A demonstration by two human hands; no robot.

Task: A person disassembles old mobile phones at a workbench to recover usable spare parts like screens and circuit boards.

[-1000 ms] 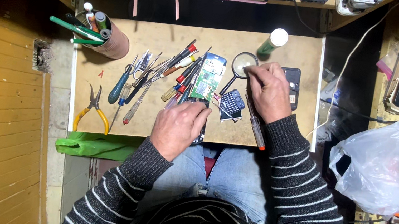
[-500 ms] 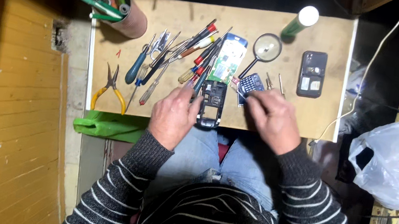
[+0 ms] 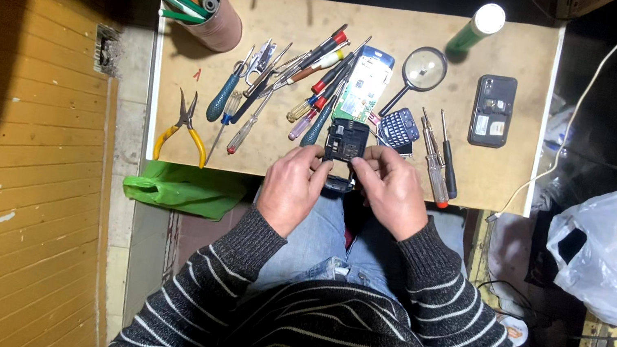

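1. Your left hand [image 3: 292, 187] and right hand [image 3: 392, 191] meet at the near edge of the table [image 3: 263, 150], both closed around a small dark opened phone body [image 3: 346, 142]; the left fingers clasp its left side and the right fingers its right side and lower end.
2. The phone body sits upright between your fingertips, its upper half clear of them and its lower end hidden behind your thumbs; whether it rests on the board or is lifted just off it you cannot tell from this angle.
3. Just beyond the grip, touching or nearly touching the phone body's top, lies a green circuit board [image 3: 364, 85].
4. Just right of the grip lies a small keypad piece [image 3: 399, 126], and past it two screwdrivers [image 3: 439, 160] close beside your right knuckles.
5. Farther beyond that side lie a magnifying glass [image 3: 424, 70] and a green marker-like tube [image 3: 474, 26]; well right of the grip sits a second dark phone [image 3: 492, 110].
6. Left of the grip a spread of mixed screwdrivers and tweezers [image 3: 298, 85] crowds up to your left fingertips.
7. Farther left lie yellow-handled pliers [image 3: 183, 129], and at the far corner a cup of tools [image 3: 210, 13].
8. Below your left wrist a green bag [image 3: 186, 189] hangs off the table edge.
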